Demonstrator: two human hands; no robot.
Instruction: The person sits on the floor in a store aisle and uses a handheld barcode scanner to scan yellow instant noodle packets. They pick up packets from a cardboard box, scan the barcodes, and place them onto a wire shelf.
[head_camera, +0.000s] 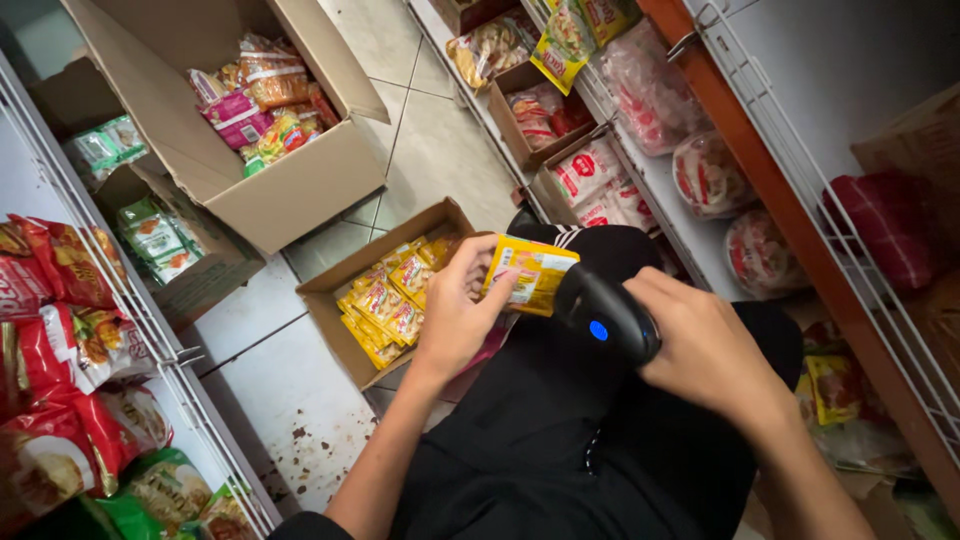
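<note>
My left hand (455, 315) pinches a small yellow sachet (530, 273) over my lap, thumb on its near face and fingers curled behind its left edge, so the packet stands clear of everything else. The sachet's long axis runs roughly left to right, tipped a little so that its right end sits slightly higher and farther; its printed face is turned toward me and toward the scanner. My right hand (705, 350) is closed around the grip of a black handheld scanner (603, 315) with a blue light on its back; the scanner's long axis slants from my right hand up and left, and its head points at the right end of the sachet, just beside it, though I cannot tell whether they touch. Below both hands are my black trousers (560, 440). On the floor to the left of my left hand sits an open cardboard box (335, 300) packed with more yellow sachets standing on edge. Farther away and to the left is a larger cardboard box (290, 200) holding mixed snack packets. Wire shelves (150, 330) with red snack bags line the left side, and shelves (790, 180) with bagged goods line the right.
</note>
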